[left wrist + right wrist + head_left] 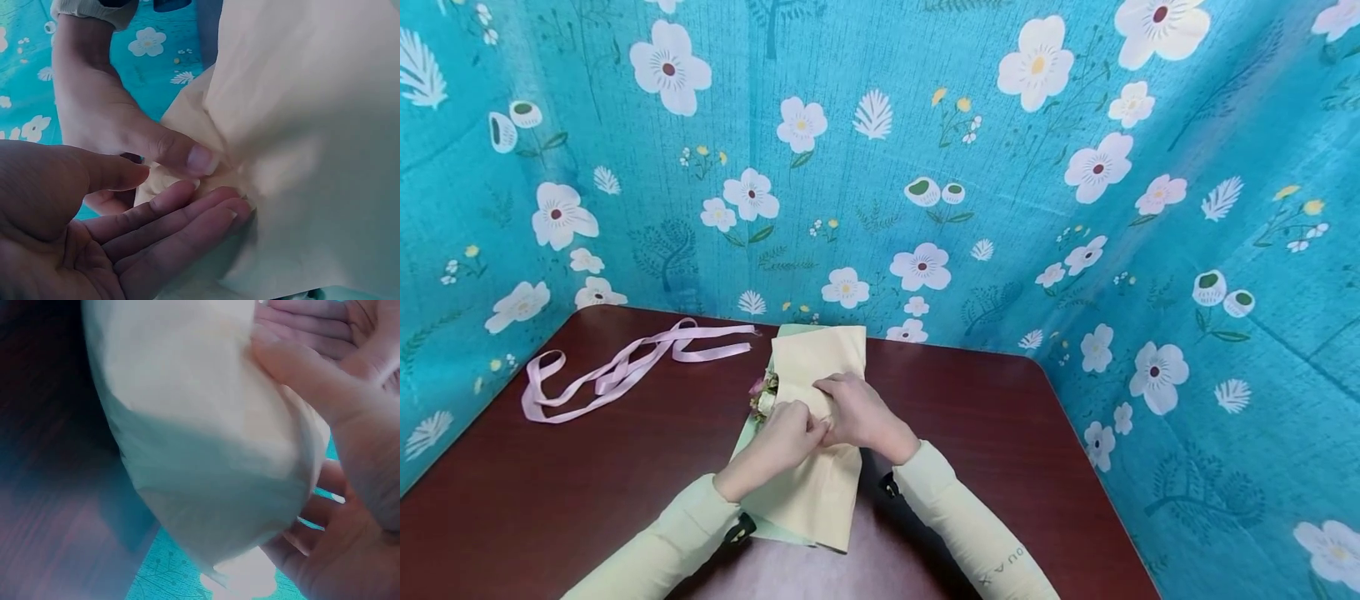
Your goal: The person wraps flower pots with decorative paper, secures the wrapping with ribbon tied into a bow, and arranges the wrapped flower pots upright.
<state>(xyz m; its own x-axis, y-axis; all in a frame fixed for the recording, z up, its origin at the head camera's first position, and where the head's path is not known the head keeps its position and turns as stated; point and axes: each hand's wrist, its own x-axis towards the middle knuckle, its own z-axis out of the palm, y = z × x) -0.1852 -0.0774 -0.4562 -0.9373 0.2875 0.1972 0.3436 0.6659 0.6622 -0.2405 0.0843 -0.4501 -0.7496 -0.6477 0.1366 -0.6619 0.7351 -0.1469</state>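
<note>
A bouquet wrapped in cream wrapping paper (816,354) lies on the table, with a pale green sheet (771,531) showing along its edges. Small flowers (765,402) peek out at its left side. My right hand (861,410) grips the gathered middle of the paper; in the right wrist view its thumb (300,372) lies on the front and its fingers (309,528) go behind. Close against it, my left hand (786,435) pinches at the creased paper. In the left wrist view, the left fingertips (228,212) touch the folds beside the right thumb (200,159). The stems are hidden.
A long pink ribbon (617,375) lies loosely looped on the dark red table (970,400), left of the bouquet. Blue flowered cloth (850,208) hangs behind the table and along both sides.
</note>
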